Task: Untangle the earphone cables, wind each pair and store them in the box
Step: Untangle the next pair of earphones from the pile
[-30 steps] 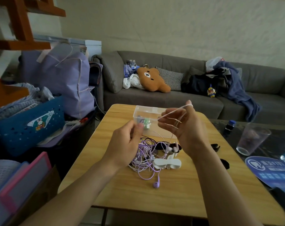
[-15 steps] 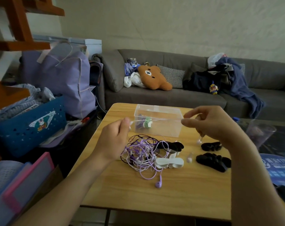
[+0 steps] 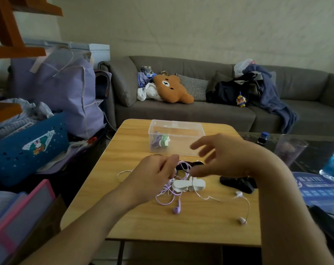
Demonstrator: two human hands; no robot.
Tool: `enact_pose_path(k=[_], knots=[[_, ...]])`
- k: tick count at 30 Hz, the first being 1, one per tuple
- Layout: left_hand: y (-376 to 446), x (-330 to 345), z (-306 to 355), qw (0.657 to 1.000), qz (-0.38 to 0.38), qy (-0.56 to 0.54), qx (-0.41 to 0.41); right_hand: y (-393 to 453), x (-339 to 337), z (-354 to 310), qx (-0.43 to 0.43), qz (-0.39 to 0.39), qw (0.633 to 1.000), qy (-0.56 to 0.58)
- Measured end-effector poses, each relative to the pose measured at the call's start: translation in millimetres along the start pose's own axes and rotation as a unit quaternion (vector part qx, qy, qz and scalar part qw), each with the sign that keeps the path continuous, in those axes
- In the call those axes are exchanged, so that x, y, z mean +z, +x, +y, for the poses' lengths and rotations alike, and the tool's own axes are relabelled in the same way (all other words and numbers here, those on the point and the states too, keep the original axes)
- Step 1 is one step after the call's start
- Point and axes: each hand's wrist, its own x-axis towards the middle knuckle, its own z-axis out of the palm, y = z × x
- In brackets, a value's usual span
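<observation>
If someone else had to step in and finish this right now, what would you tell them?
Left hand: fingers curled at the tangle of purple and black cables; whether it grips a strand is blurred.
Right hand: open, fingers spread above the table, holding nothing.
Clear box stands at the table's far side, with wound bundles, one green, already inside.
White earphones lie loose on the table's right, earbuds apart.
White winder lies beside the tangle; black winders lie to its right.
Left: separate purple from black, wind each pair including the white, and box them.
</observation>
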Motion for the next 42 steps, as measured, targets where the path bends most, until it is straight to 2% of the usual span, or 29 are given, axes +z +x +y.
enact_pose_path(k=[2,4,6,9,12,14,16,20,25,28,29,31,32,34,37,42], knots=[[-1,2,0,0.999,-0.007,-0.029,-0.015,8,12,-2,-0.092,-0.03,0.989,0.114],[-1,0,-1,0.988,-0.009,-0.135,-0.077,18,27,1,-0.139,-0.022,0.964,0.226],[0,-4,-1,0.954,-0.031,-0.264,-0.138,28,41,6,-0.129,0.019,0.944,0.303],[1,-16,-3,0.879,-0.068,-0.443,-0.164,36,58,9,-0.118,0.06,0.917,0.376],[2,-27,-1,0.818,-0.064,-0.547,-0.164,36,64,6,-0.126,0.051,0.899,0.417],[2,-29,-1,0.8,-0.043,-0.581,-0.146,34,68,1,-0.145,0.043,0.89,0.43],[2,-31,-3,0.806,-0.005,-0.58,-0.117,34,74,-7,-0.164,0.06,0.892,0.417],[2,-35,-1,0.807,0.077,-0.583,-0.05,30,93,-24,-0.184,0.136,0.94,0.251],[3,-33,-3,0.867,0.158,-0.469,-0.063,29,105,-39,-0.214,0.135,0.953,0.163],[1,-28,2,0.896,0.163,-0.405,-0.072,27,106,-43,-0.232,0.144,0.955,0.114],[0,-27,2,0.919,0.168,-0.352,-0.066,26,105,-44,-0.234,0.144,0.956,0.103],[-1,-24,-4,0.971,0.175,-0.162,-0.022,24,104,-44,-0.227,0.152,0.956,0.103],[0,-23,-9,0.983,0.163,-0.086,-0.012,24,102,-42,-0.219,0.161,0.956,0.109],[-1,-23,-14,0.994,0.105,-0.02,-0.031,25,98,-37,-0.192,0.18,0.957,0.12],[-1,-20,-15,0.998,0.031,-0.006,-0.049,23,90,-29,-0.16,0.194,0.955,0.159],[-1,-16,-16,0.993,0.064,0.104,-0.003,21,80,-13,-0.129,0.25,0.924,0.26]])
